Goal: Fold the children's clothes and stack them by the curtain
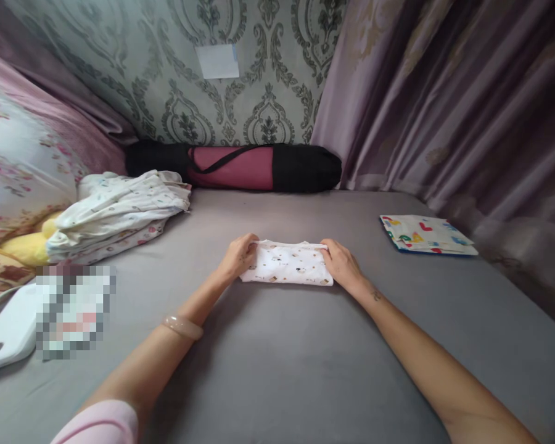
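A white cloth with a small brown and black print lies folded into a flat rectangle in the middle of the bed. My left hand grips its far left corner, fingers closed over the edge. At the far right corner, my right hand pinches the fabric between thumb and fingers. Whether the cloth is a garment or a plain piece of fabric I cannot tell. Its far edge runs between both hands, and some fingertips are hidden in the folds.
A folded letter-print cloth lies to the right on the grey bedsheet. Crumpled printed fabric is piled at left, near a white device and a pixelated item. Along the wall rests a black-and-pink bag. Curtains hang at right.
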`<state>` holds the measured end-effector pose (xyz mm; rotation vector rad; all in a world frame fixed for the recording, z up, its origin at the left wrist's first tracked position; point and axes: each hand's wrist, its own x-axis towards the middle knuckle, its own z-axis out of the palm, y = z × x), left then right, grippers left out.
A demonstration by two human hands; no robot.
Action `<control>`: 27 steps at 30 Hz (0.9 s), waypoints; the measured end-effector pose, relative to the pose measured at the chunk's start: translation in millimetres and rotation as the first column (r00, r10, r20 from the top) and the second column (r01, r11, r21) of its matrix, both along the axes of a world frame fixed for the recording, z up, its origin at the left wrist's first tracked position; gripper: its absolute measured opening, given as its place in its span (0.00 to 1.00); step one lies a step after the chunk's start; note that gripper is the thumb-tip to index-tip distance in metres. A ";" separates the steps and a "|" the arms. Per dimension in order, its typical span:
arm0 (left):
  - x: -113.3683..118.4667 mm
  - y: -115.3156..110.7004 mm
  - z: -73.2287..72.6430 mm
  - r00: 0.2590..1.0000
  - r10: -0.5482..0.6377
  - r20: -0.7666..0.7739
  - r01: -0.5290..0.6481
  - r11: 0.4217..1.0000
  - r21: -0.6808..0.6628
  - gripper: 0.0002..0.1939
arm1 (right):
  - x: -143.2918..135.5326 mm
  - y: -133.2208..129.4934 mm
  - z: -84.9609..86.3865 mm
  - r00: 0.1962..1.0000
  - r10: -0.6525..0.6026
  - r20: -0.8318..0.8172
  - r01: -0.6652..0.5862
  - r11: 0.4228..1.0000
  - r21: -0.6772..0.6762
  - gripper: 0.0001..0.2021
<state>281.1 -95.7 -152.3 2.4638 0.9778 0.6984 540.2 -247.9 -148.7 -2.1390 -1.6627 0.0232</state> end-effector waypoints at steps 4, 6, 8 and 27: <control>2.6 2.2 -2.2 0.995 0.096 0.006 -0.095 0.992 -0.084 0.14 | 5.0 6.6 -5.8 0.994 -0.077 -0.077 0.078 0.997 -0.001 0.13; 3.6 1.9 -3.3 0.988 0.153 0.020 -0.150 0.982 -0.116 0.13 | 5.6 8.6 -7.3 0.986 -0.126 -0.112 0.126 0.992 -0.007 0.13; 5.3 1.3 -3.4 0.979 0.204 0.015 -0.200 0.968 -0.154 0.13 | 5.7 10.7 -7.3 0.973 -0.183 -0.144 0.180 0.983 -0.028 0.12; -62.7 -38.5 16.8 0.935 0.347 0.079 -0.158 0.604 -0.781 0.21 | -7.5 -61.8 27.3 0.504 -0.281 -0.817 0.037 0.952 -0.305 0.10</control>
